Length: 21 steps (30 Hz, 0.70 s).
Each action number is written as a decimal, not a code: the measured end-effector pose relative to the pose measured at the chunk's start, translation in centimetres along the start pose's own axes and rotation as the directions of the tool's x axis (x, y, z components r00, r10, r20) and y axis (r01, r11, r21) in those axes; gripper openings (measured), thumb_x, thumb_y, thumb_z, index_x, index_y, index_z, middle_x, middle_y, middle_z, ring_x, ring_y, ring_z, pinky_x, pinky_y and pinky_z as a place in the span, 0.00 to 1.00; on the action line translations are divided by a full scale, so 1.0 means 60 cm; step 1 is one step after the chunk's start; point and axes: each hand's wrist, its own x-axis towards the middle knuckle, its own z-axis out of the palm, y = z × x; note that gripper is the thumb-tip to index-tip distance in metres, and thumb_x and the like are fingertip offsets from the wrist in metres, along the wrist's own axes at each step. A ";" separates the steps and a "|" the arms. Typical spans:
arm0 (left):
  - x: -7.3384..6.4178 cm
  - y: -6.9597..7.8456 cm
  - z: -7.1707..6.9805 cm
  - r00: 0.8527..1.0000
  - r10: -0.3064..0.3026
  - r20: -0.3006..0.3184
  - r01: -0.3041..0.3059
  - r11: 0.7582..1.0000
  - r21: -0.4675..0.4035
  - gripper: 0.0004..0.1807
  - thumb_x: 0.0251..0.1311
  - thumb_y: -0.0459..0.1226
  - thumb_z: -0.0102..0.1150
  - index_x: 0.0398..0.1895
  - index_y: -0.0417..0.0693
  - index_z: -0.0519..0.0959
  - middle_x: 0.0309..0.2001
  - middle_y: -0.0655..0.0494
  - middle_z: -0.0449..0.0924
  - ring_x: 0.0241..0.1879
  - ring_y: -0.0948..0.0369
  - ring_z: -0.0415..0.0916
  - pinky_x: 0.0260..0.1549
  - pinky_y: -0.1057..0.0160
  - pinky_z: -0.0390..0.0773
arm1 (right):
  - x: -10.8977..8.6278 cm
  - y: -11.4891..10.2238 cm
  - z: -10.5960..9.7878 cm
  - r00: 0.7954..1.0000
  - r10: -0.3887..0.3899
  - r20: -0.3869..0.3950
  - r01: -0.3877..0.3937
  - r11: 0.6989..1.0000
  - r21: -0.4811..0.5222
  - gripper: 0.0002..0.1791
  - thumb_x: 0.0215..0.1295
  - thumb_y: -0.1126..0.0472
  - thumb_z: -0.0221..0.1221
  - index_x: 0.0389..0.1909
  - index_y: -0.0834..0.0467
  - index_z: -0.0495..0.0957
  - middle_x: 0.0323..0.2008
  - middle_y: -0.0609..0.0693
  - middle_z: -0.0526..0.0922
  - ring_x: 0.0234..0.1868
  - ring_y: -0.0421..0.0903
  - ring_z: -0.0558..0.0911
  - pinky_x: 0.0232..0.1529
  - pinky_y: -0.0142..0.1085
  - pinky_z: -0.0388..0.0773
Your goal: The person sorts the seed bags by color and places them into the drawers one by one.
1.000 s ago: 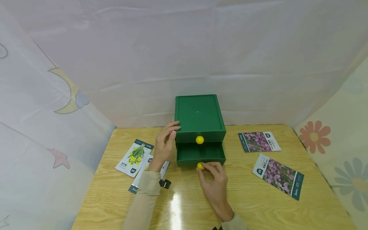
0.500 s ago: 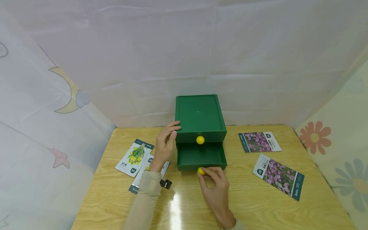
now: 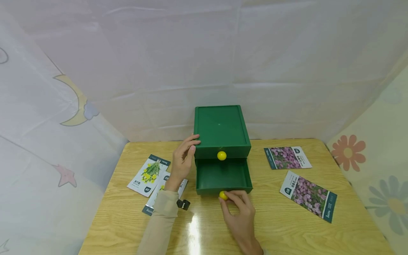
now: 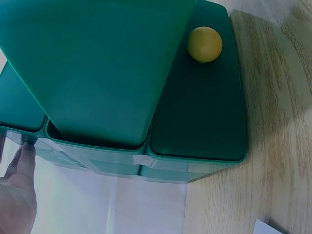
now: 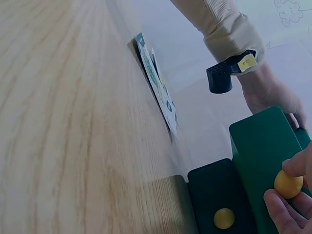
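Observation:
A green drawer cabinet [image 3: 220,125] with round yellow knobs stands on the table. My left hand [image 3: 182,159] rests at its left front corner, with fingertips on the top; part of that hand [image 4: 19,190] shows in the left wrist view. The thumb and fingers of my right hand [image 3: 239,216] pinch the knob [image 3: 223,195] of the middle drawer [image 3: 223,177], which is pulled out; no contents show inside. The top drawer's knob [image 3: 221,156] is untouched. Below the pulled drawer, the bottom drawer [image 4: 204,117] is closed, its knob [image 4: 204,44] free.
On the wooden table [image 3: 127,226], two seed packets with yellow flowers lie at left, one the upper packet [image 3: 149,175], the other partly under my left arm. Two pink-flower packets, the far one [image 3: 287,157] and the near one [image 3: 309,196], lie at right. A cloth backdrop [image 3: 178,71] hangs behind.
My right hand has drawn the middle drawer farther out toward me, so more of its inside shows. The left hand has stayed at the cabinet's corner.

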 end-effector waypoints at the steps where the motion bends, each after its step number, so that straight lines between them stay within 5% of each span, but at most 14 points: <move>1: 0.000 0.000 0.000 1.000 0.000 0.000 0.000 1.000 0.000 0.15 0.67 0.19 0.43 0.52 0.28 0.76 0.60 0.30 0.69 0.65 0.36 0.61 0.62 0.52 0.68 | -0.001 -0.001 -0.001 1.000 -0.002 0.002 0.002 1.000 -0.002 0.17 0.41 0.83 0.70 0.36 0.71 0.83 0.36 0.61 0.76 0.32 0.54 0.81 0.34 0.26 0.80; 21: 0.000 -0.002 0.000 1.000 -0.006 -0.006 0.006 1.000 -0.006 0.15 0.67 0.19 0.42 0.52 0.27 0.76 0.60 0.30 0.69 0.65 0.36 0.62 0.62 0.52 0.67 | -0.017 -0.010 -0.011 0.999 -0.037 0.007 0.037 0.999 0.021 0.20 0.38 0.84 0.71 0.37 0.70 0.83 0.36 0.61 0.77 0.30 0.52 0.81 0.36 0.23 0.79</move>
